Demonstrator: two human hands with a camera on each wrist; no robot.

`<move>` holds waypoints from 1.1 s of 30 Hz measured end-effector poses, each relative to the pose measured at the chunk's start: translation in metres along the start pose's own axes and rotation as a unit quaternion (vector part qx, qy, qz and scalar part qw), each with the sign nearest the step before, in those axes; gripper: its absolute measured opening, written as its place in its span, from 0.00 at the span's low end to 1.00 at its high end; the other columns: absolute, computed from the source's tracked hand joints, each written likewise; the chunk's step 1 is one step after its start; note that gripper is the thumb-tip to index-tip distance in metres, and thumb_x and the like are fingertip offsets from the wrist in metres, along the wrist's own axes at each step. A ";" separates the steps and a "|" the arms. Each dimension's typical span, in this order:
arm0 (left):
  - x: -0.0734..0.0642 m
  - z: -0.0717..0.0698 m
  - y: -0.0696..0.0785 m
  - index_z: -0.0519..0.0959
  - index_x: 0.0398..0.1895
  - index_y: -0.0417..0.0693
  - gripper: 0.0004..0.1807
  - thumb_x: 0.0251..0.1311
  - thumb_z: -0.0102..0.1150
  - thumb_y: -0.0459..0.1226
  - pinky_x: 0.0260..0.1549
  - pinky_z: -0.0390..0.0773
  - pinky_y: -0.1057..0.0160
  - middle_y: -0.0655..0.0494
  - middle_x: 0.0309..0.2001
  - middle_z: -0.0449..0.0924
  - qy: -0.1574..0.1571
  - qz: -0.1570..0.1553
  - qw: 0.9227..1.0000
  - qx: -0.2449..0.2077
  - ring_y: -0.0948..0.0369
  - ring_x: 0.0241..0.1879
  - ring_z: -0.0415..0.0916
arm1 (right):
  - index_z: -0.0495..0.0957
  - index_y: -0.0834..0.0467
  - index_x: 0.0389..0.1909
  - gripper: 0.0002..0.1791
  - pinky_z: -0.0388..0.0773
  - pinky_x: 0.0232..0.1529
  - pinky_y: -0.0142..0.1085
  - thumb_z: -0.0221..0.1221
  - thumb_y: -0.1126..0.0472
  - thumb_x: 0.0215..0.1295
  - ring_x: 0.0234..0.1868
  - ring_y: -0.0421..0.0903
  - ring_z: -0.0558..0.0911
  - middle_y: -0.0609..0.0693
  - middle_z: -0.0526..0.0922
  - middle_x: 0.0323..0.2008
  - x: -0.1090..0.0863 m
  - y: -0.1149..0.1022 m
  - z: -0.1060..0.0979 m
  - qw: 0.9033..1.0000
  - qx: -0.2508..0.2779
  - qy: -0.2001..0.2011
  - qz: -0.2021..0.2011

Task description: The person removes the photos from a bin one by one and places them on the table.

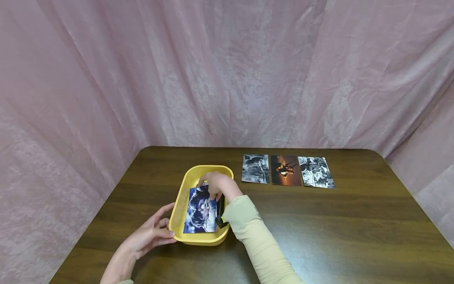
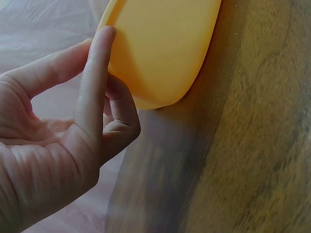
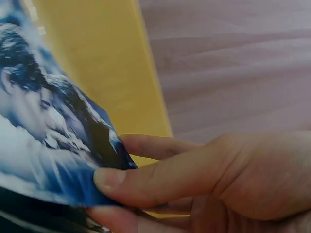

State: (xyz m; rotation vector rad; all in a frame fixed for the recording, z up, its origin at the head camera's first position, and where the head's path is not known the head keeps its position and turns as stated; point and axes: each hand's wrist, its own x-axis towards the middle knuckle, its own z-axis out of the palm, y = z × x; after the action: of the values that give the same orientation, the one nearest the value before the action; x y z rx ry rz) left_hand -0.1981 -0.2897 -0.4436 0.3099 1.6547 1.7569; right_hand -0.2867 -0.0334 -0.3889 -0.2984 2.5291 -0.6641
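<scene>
A yellow tray (image 1: 180, 197) stands on the brown table toward the left in the head view. Against its left wall and near left corner, my left hand (image 1: 149, 234) rests from outside, thumb and forefinger spread apart. The left wrist view shows the thumb (image 2: 92, 77) right at the tray's rim. My right hand (image 1: 219, 183) reaches into the tray and pinches the far edge of a blue-toned photo (image 1: 200, 213) of two people. Seen from the right wrist, its thumb lies over the photo's corner and other fingers are behind.
Beside the photo in the tray is a black item (image 1: 221, 221) with a yellow part, mostly hidden. On the table's far side lie a grey photo (image 1: 255, 169), an orange-brown photo (image 1: 285, 170) and a black-and-white photo (image 1: 316, 172) in a row. Pink curtains (image 1: 234, 71) hang behind.
</scene>
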 end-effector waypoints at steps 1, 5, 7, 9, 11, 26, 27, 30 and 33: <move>0.000 0.000 0.000 0.37 0.78 0.47 0.52 0.58 0.58 0.27 0.46 0.86 0.61 0.52 0.43 0.75 0.000 0.001 1.000 0.001 0.59 0.41 0.84 | 0.76 0.52 0.62 0.34 0.87 0.30 0.37 0.61 0.80 0.56 0.26 0.50 0.86 0.63 0.73 0.62 -0.001 0.001 -0.004 1.000 0.022 0.001 -0.005; 0.002 -0.001 0.000 0.37 0.78 0.47 0.51 0.58 0.58 0.26 0.46 0.86 0.61 0.52 0.43 0.75 -0.001 0.002 1.000 0.003 0.59 0.41 0.84 | 0.78 0.59 0.58 0.28 0.88 0.41 0.46 0.63 0.78 0.56 0.30 0.53 0.88 0.65 0.79 0.54 -0.005 0.007 -0.017 0.995 0.090 0.008 -0.032; 0.002 -0.001 0.000 0.36 0.78 0.47 0.52 0.58 0.58 0.26 0.46 0.86 0.61 0.52 0.43 0.75 -0.002 0.000 1.000 0.003 0.58 0.42 0.84 | 0.78 0.60 0.57 0.27 0.87 0.43 0.48 0.64 0.78 0.55 0.31 0.55 0.88 0.64 0.82 0.45 -0.007 0.012 -0.023 0.992 0.111 0.024 -0.046; 0.000 -0.002 0.000 0.36 0.78 0.47 0.52 0.58 0.58 0.26 0.46 0.86 0.61 0.52 0.43 0.74 -0.001 0.000 1.000 0.004 0.58 0.42 0.83 | 0.79 0.60 0.56 0.26 0.87 0.43 0.49 0.65 0.77 0.55 0.33 0.57 0.88 0.62 0.83 0.35 -0.008 0.015 -0.027 0.989 0.128 0.044 -0.059; -0.001 -0.003 0.001 0.36 0.78 0.47 0.52 0.58 0.58 0.26 0.46 0.86 0.61 0.52 0.43 0.75 0.000 0.000 1.000 0.004 0.58 0.42 0.83 | 0.79 0.60 0.56 0.25 0.87 0.42 0.49 0.65 0.76 0.55 0.33 0.58 0.88 0.58 0.81 0.28 -0.010 0.019 -0.032 0.984 0.147 0.065 -0.074; -0.006 -0.002 -0.004 0.40 0.78 0.51 0.50 0.59 0.58 0.27 0.47 0.86 0.61 0.52 0.45 0.75 0.000 0.008 1.000 -0.001 0.57 0.43 0.84 | 0.68 0.69 0.60 0.26 0.88 0.35 0.43 0.61 0.75 0.61 0.25 0.43 0.84 0.49 0.79 0.26 -0.055 0.121 -0.093 0.911 0.351 0.159 -0.148; -0.006 -0.002 -0.004 0.40 0.78 0.52 0.50 0.59 0.58 0.27 0.47 0.86 0.61 0.52 0.45 0.75 0.000 0.008 1.000 -0.002 0.58 0.43 0.84 | 0.68 0.70 0.61 0.27 0.89 0.35 0.43 0.61 0.75 0.61 0.26 0.43 0.84 0.48 0.79 0.27 -0.061 0.132 -0.098 0.907 0.357 0.170 -0.143; -0.007 -0.002 -0.003 0.40 0.78 0.51 0.50 0.58 0.58 0.27 0.46 0.86 0.61 0.52 0.44 0.75 0.002 0.009 1.000 -0.003 0.58 0.42 0.84 | 0.67 0.67 0.65 0.29 0.88 0.34 0.40 0.61 0.72 0.63 0.27 0.41 0.84 0.46 0.81 0.29 -0.081 0.165 -0.112 0.902 0.365 0.206 -0.109; -0.007 -0.003 -0.003 0.38 0.79 0.49 0.51 0.58 0.58 0.26 0.46 0.86 0.61 0.52 0.44 0.75 0.004 0.009 1.000 -0.003 0.58 0.42 0.84 | 0.65 0.63 0.68 0.30 0.88 0.36 0.37 0.61 0.68 0.65 0.30 0.39 0.84 0.43 0.82 0.32 -0.101 0.199 -0.125 0.897 0.369 0.233 -0.075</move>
State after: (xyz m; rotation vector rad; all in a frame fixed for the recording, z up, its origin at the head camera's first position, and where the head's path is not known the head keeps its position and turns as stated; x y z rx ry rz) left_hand -0.1936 -0.2967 -0.4444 0.3161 1.6564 1.7782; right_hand -0.2825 0.2203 -0.3540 -0.0565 2.4462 -1.8687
